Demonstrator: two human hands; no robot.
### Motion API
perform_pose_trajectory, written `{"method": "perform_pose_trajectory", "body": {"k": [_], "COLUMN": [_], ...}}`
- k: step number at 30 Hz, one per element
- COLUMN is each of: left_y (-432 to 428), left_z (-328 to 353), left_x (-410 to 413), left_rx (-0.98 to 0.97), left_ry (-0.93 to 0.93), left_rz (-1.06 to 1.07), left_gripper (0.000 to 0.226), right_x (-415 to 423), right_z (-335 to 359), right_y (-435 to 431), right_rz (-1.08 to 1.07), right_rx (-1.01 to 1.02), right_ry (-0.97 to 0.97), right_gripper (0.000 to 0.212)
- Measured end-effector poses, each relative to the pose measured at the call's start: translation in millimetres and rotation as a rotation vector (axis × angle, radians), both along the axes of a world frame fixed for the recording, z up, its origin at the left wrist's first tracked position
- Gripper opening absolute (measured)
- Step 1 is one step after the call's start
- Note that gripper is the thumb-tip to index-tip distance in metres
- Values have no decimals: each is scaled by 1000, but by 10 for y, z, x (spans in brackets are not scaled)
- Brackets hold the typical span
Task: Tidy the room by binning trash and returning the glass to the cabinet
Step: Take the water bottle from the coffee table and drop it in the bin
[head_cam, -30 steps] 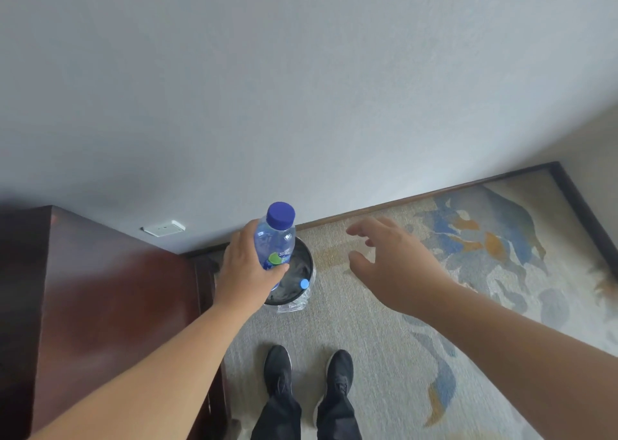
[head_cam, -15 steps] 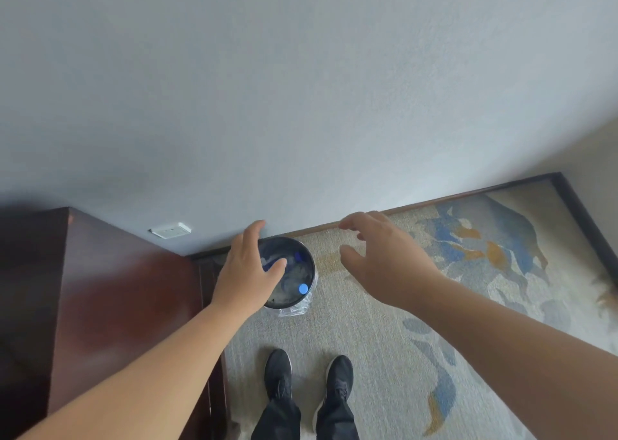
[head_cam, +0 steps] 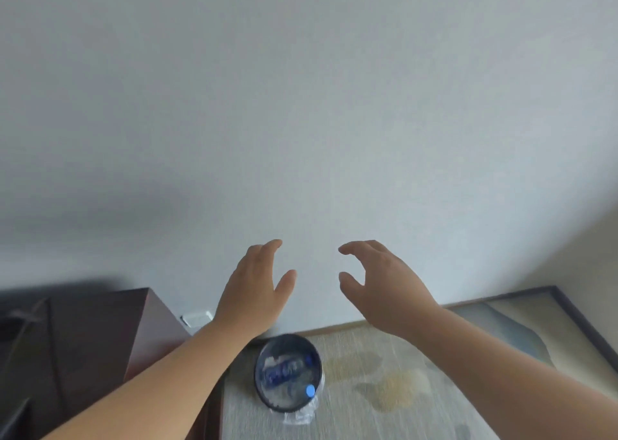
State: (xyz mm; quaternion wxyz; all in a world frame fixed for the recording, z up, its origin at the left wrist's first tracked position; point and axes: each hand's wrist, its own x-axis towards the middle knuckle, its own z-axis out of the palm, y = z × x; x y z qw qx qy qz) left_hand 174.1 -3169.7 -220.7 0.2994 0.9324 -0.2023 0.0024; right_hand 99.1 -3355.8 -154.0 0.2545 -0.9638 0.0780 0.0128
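Observation:
A round black bin with a clear liner stands on the carpet against the wall. Inside it lies a clear plastic water bottle with a blue label, and a blue cap shows near the rim. My left hand is raised above and behind the bin, fingers relaxed and holding nothing. At the same height, my right hand hovers to the right with loosely curved fingers and is empty too. No glass is in view.
A dark wooden cabinet stands at the left, right beside the bin. A white wall socket sits low on the grey wall. Patterned carpet with a dark border covers the floor at the right.
One second ago my left hand held the bottle over the bin; it let go and the bottle now lies inside. Both hands have risen and my view has tilted up toward the wall.

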Motion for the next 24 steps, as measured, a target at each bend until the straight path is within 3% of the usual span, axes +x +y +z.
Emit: {"method": "perform_pose_trajectory", "body": {"k": [10,24], "left_y": [71,223], "left_z": [1143,1686], "left_x": [-796,-2552], "left_rx": [3,114], "left_ry": [-283,-333], "left_rz": [250,580], "left_gripper": [50,49], "right_x": [-432,-1430], "right_z": [842,1170], "right_y": [-101,237], "right_rz": [245,603], "right_rx": [-9,124], "right_ry": [-278,-388], "right_gripper": [42,41]}}
